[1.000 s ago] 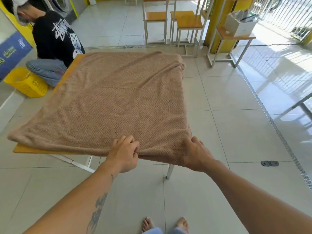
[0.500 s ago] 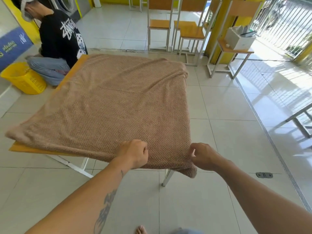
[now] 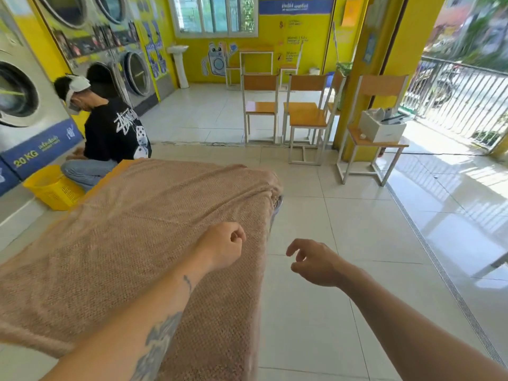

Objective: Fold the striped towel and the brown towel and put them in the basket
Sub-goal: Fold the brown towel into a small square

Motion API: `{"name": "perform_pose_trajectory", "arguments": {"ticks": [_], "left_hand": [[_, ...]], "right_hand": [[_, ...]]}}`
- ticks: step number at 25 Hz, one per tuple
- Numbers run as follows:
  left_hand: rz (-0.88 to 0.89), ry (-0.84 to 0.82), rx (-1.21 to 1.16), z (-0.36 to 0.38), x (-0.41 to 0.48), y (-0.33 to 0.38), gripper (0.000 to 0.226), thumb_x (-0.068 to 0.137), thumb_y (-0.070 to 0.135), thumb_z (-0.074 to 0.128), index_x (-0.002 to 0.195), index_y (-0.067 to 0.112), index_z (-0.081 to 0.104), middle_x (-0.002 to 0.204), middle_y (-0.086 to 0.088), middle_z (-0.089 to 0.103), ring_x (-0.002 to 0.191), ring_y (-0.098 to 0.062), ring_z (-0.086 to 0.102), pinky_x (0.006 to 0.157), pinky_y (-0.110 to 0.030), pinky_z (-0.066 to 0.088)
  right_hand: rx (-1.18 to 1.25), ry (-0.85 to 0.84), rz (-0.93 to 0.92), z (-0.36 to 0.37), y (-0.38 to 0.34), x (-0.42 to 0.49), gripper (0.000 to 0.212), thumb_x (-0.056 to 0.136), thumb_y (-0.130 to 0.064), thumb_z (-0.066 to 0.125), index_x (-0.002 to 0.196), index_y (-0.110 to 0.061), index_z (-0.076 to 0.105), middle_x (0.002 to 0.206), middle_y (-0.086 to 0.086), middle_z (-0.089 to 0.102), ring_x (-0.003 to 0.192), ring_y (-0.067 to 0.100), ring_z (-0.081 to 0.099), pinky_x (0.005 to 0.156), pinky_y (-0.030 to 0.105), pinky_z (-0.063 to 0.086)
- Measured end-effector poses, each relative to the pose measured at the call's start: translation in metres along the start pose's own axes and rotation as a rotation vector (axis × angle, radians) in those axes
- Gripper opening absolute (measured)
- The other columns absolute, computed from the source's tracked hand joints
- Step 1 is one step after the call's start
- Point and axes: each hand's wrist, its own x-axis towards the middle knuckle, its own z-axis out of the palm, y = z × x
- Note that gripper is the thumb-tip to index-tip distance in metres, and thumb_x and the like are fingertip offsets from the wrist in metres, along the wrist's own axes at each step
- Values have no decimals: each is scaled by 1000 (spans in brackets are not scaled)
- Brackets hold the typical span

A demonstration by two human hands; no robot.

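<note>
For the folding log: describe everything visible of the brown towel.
The brown towel is a large light-brown cloth with a waffle-like weave, spread unfolded over a table whose orange edge shows far left. Its right side hangs over the edge toward the tiled floor; creases run from its far right corner. The left hand, curled on nothing visible, is above its right part; contact is unclear. The right hand is clear of it.
</note>
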Motion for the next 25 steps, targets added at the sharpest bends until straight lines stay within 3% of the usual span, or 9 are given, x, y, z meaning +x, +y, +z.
{"name": "perform_pose_trajectory", "arguments": {"ticks": [9, 12, 16, 19, 21, 23, 25], "left_hand": [[-73, 19, -50, 45, 107, 120, 22, 93, 13, 46, 88, 24, 64, 73, 6, 59, 62, -6, 52, 51, -17, 36], [-121, 70, -1, 55, 150, 123, 22, 90, 12, 45, 86, 21, 64, 75, 8, 57, 66, -6, 51, 55, -22, 36], [-266, 155, 17, 78, 223, 95, 21, 89, 18, 44, 70, 23, 51, 66, 7, 52, 61, -12, 48, 55, -29, 40], [-285, 212, 1, 96, 287, 69, 12, 92, 23, 50, 87, 21, 60, 86, 4, 62, 79, -14, 58, 76, -39, 54], [-296, 195, 26, 105, 322, 58, 19, 92, 25, 54, 110, 21, 59, 112, 1, 54, 103, -18, 53, 92, -40, 49], [-270, 154, 156, 110, 352, 52, 32, 92, 26, 55, 123, 23, 51, 120, 0, 47, 112, -22, 45, 96, -39, 42], [-234, 152, 301, 114, 374, 46, 37, 88, 23, 59, 123, 26, 48, 118, 0, 44, 110, -22, 42, 94, -39, 39]], "right_hand": [[-109, -22, -84, -154, 73, 79, 36, 90, -14, 54, 125, -25, 58, 117, 1, 62, 97, 14, 53, 81, 25, 41], [-147, -68, -111, -174, 82, 118, 37, 89, -14, 54, 125, -25, 57, 120, 1, 61, 97, 15, 54, 81, 26, 43], [-214, -113, -142, -189, 86, 198, 38, 87, -17, 55, 122, -30, 57, 123, 2, 60, 102, 18, 56, 82, 28, 45], [-256, -160, -191, -192, 80, 270, 41, 87, -14, 53, 125, -28, 56, 127, 3, 59, 106, 19, 54, 83, 27, 43], [-295, -221, -202, -189, 74, 311, 42, 88, -12, 52, 129, -24, 55, 127, 4, 60, 110, 22, 56, 82, 26, 42], [-311, -270, -202, -187, 70, 349, 44, 88, -14, 52, 131, -23, 53, 125, 5, 61, 112, 24, 57, 81, 26, 43], [-331, -321, -195, -185, 71, 387, 45, 88, -15, 53, 132, -24, 52, 125, 6, 62, 111, 23, 56, 81, 26, 41]]}}
